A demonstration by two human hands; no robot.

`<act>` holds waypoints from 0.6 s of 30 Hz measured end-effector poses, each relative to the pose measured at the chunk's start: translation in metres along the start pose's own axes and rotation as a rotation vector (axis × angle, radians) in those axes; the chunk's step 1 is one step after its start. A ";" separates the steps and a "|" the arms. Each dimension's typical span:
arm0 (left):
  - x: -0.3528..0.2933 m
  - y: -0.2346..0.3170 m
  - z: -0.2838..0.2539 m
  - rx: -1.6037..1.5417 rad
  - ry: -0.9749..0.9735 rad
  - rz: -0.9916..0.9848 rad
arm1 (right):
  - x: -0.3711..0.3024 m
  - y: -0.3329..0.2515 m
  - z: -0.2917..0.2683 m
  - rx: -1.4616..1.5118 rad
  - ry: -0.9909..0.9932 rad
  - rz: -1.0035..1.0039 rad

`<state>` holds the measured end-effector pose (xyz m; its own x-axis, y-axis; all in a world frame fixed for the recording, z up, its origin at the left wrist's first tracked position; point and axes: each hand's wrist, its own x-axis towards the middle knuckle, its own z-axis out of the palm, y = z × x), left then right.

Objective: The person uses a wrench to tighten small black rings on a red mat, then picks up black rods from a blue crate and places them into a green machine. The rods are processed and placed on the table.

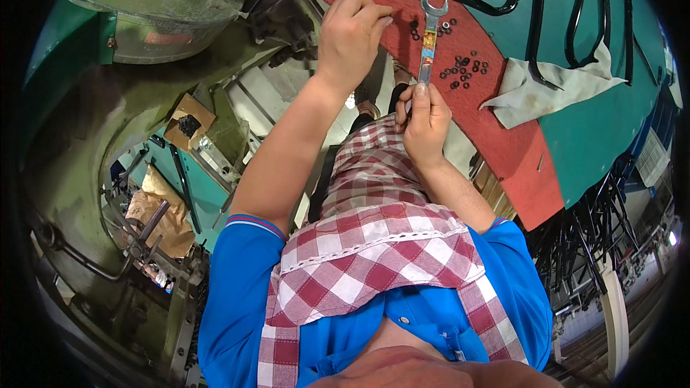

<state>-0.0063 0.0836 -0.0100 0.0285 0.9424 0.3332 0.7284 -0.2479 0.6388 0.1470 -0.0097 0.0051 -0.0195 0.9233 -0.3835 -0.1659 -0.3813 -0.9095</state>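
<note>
Blue shirt; right grip closed round wrench; left grip pinched.

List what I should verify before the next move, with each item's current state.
1. Wrench secured: ok, gripped at its lower end by the right hand.
2. Wrench's open end empty: ok, nothing sits between its prongs.
3. Left hand empty: cannot tell, fingertips are pinched together and anything between them is too small.
4. Small dark rings gathered in one pile: not ok, they lie scattered on the red surface.
5. Grey cloth free of black rods: not ok, one overlaps it.
</note>
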 end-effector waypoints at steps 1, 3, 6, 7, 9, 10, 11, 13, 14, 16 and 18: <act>0.001 0.001 0.000 0.008 -0.012 -0.003 | -0.001 -0.002 0.001 0.005 0.008 0.008; 0.005 0.003 -0.003 0.027 -0.033 -0.011 | -0.003 -0.005 0.000 0.011 0.015 0.020; 0.010 0.008 -0.006 0.072 -0.061 -0.004 | -0.003 -0.006 -0.001 0.016 0.015 0.013; 0.010 0.008 -0.006 0.075 -0.072 -0.002 | -0.002 -0.005 -0.002 0.022 0.019 -0.003; 0.009 0.006 -0.007 0.083 -0.093 -0.002 | -0.002 -0.006 -0.004 0.014 0.024 -0.012; 0.009 0.007 -0.009 0.061 -0.113 -0.033 | -0.002 -0.007 -0.005 -0.001 0.025 -0.005; 0.010 0.008 -0.011 0.040 -0.132 -0.065 | -0.002 -0.008 -0.007 -0.015 0.026 0.003; 0.009 0.009 -0.011 0.006 -0.131 -0.113 | -0.003 -0.007 -0.010 0.006 0.035 0.001; 0.009 0.008 -0.011 -0.005 -0.112 -0.128 | -0.004 -0.007 -0.012 0.016 0.040 0.001; 0.010 0.009 -0.008 0.008 -0.072 -0.105 | -0.006 -0.009 -0.015 0.049 0.047 -0.004; 0.012 0.010 -0.007 0.058 -0.027 -0.031 | -0.007 -0.011 -0.018 0.065 0.054 -0.012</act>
<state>-0.0031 0.0906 0.0051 0.0238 0.9554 0.2944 0.7677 -0.2061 0.6067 0.1663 -0.0123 0.0149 0.0359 0.9234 -0.3822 -0.2296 -0.3646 -0.9024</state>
